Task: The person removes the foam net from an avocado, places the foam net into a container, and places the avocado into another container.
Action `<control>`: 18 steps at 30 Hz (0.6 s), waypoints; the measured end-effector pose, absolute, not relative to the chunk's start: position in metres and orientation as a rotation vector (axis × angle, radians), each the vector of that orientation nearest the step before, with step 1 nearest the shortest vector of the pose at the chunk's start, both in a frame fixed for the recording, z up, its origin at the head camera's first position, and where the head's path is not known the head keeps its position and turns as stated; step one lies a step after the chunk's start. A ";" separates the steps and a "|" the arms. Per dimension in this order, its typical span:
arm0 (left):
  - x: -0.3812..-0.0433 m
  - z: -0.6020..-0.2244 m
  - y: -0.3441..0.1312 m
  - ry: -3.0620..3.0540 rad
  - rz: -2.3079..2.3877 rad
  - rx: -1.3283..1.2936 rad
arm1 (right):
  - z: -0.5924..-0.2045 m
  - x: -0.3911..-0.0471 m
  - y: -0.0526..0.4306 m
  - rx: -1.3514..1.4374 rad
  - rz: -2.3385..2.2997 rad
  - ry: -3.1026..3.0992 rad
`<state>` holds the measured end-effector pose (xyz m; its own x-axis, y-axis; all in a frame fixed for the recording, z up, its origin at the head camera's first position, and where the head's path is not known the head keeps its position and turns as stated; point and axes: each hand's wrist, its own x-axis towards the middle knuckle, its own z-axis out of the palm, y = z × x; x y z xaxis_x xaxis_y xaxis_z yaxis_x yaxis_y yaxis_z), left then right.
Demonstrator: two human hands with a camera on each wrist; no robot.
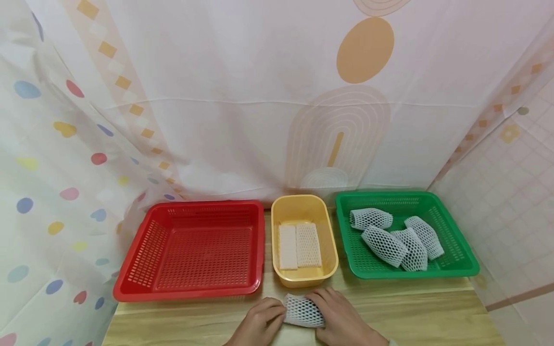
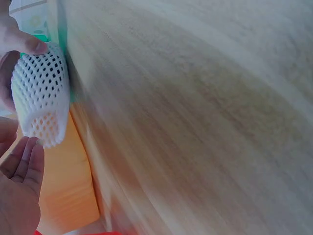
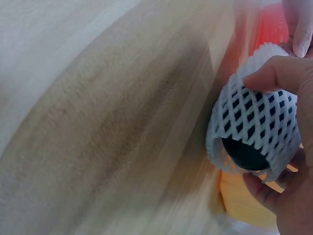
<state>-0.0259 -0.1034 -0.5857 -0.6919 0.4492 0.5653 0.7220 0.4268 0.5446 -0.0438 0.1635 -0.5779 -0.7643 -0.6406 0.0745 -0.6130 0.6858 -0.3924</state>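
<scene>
Low in the head view, both hands are at a white foam net sleeve [image 1: 304,311] held over the table. A dark, smooth, rounded thing [image 3: 246,154] shows through the mesh and at one end in the right wrist view; its kind is hard to tell. My right hand [image 1: 339,317] grips the sleeve around its right part, thumb on one side and fingers on the other. With thumb and fingertips, my left hand [image 1: 261,321] pinches the rim at the left end. The left wrist view shows that end of the net standing open.
Behind the hands stands a yellow basin [image 1: 305,202] with flat foam net sleeves [image 1: 308,245] in it. To the left lies a red basket [image 1: 190,293]; on the right, a green basket [image 1: 411,275] holds several netted pieces [image 1: 384,246]. Curtains [image 1: 242,144] hang behind the table [image 1: 411,312].
</scene>
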 end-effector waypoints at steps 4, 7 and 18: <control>-0.027 -0.587 -0.102 -2.367 -1.170 -0.992 | -0.579 -0.045 0.163 -1.015 -0.639 2.785; -0.026 -0.587 -0.100 -2.387 -1.215 -0.975 | -0.577 -0.045 0.167 -0.966 -0.703 2.742; -0.028 -0.591 -0.097 -2.361 -1.370 -0.938 | -0.578 -0.043 0.189 -0.869 -0.849 2.706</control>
<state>-0.0282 -0.0975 -0.5907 -0.7599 0.4034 0.5097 0.6427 0.3490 0.6820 -0.0425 0.1886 -0.5777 -0.8144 -0.5803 0.0068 -0.4802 0.6673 -0.5693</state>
